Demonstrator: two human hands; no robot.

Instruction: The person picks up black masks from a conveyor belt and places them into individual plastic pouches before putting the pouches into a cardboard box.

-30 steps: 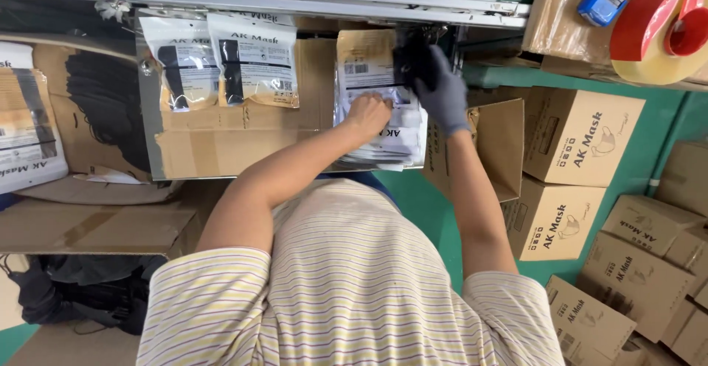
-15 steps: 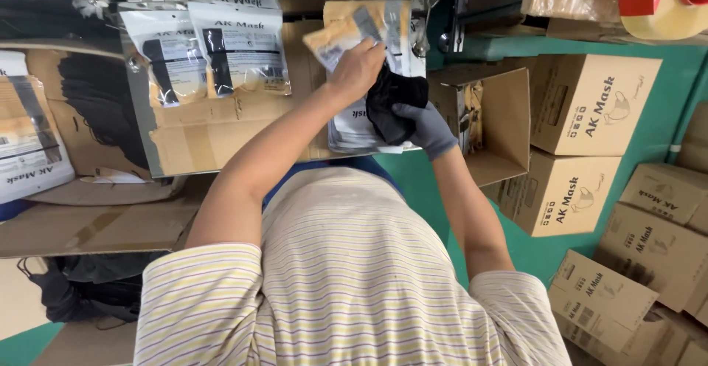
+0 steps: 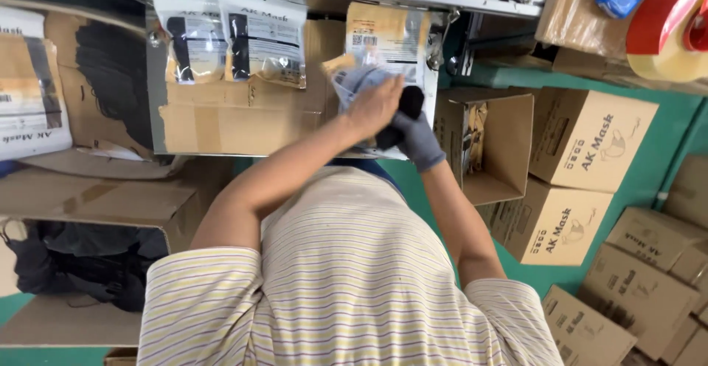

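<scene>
Right at the middle of the table (image 3: 221,126), both hands meet over a clear pouch (image 3: 352,80). The left hand (image 3: 375,104) is bare and its grip is closed on the pouch's near edge. The right hand (image 3: 414,136), in a grey glove, is pinched narrow around a bundle of black masks (image 3: 407,104), touching the pouch mouth. The pouch is tilted and floppy, so I reckon the bundle could snag on the lip and crumple it, or a mask could slide out beside the grip. Just behind the grip another flat pouch (image 3: 389,38) lies on the table; left of it sit two filled pouches (image 3: 228,38). Right of the grip there's an open carton (image 3: 487,144).
</scene>
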